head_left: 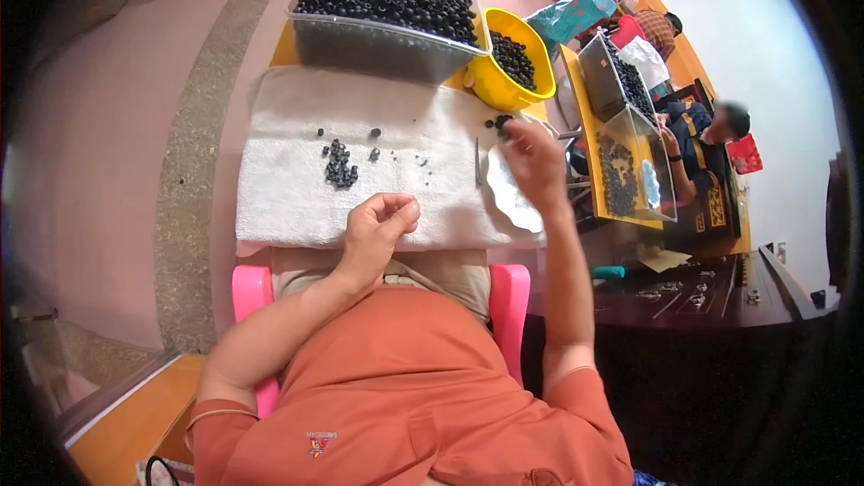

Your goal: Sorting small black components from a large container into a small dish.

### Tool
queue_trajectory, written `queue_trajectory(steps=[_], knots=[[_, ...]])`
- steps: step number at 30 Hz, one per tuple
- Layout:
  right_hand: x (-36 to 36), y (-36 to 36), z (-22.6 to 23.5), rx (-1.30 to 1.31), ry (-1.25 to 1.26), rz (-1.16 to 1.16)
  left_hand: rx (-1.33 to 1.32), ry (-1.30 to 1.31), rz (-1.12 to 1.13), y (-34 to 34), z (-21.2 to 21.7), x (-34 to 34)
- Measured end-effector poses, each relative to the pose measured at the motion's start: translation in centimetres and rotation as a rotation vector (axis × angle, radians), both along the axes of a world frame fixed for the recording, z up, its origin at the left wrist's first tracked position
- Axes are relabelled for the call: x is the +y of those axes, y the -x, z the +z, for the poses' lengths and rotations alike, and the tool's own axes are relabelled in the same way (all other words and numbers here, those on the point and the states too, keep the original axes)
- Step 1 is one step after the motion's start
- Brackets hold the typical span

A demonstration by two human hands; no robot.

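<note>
My left hand (382, 227) rests over the near part of a white towel (279, 207), its fingers curled closed. Whatever it may hold is hidden. Blurred by motion, my right hand (537, 166) is above a white scalloped dish (511, 193), its fingertips beside a few small black pieces (500, 122); its grip cannot be made out. A pile of small black bead-like pieces (340, 166) lies on the towel, ahead and left of my left hand. Between the hands, small dark crumbs (425, 163) are scattered. A thin dark tool like tweezers (478, 164) lies left of the dish.
Beyond the towel stands a large clear bin (378, 45) heaped with black beads. A yellow bucket (486, 85) with more beads is beside it. To the right, clear boxes (648, 130) stand on another table (587, 121), where another person (697, 130) sits. Pink armrests (510, 297) flank me.
</note>
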State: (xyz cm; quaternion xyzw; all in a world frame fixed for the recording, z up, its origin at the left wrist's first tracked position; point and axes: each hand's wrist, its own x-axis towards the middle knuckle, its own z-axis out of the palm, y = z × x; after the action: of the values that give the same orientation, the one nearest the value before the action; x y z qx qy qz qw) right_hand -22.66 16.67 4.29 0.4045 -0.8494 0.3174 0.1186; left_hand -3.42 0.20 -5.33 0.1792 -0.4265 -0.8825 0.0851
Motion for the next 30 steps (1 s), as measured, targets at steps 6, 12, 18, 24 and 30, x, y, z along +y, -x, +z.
queue_trajectory(steps=[6,12,18,24,30], knots=[[-1.9,9.5,3.3,0.317,0.033,-0.284,-0.005,-0.040,0.003,0.3,-0.2,0.1],[-6.6,2.5,-1.1,0.005,0.104,0.230,-0.023,-0.020,0.003,0.1,0.1,0.0],[-11.2,-2.6,-4.1,-0.186,-0.264,0.341,-0.030,0.014,0.010,0.2,0.0,0.1],[-12.1,-2.7,-5.4,-0.035,-0.433,0.404,-0.019,0.020,0.002,0.1,0.1,0.0],[-12.0,-2.6,-5.0,-0.113,-0.483,0.370,-0.030,0.025,0.007,0.1,0.0,-0.1]])
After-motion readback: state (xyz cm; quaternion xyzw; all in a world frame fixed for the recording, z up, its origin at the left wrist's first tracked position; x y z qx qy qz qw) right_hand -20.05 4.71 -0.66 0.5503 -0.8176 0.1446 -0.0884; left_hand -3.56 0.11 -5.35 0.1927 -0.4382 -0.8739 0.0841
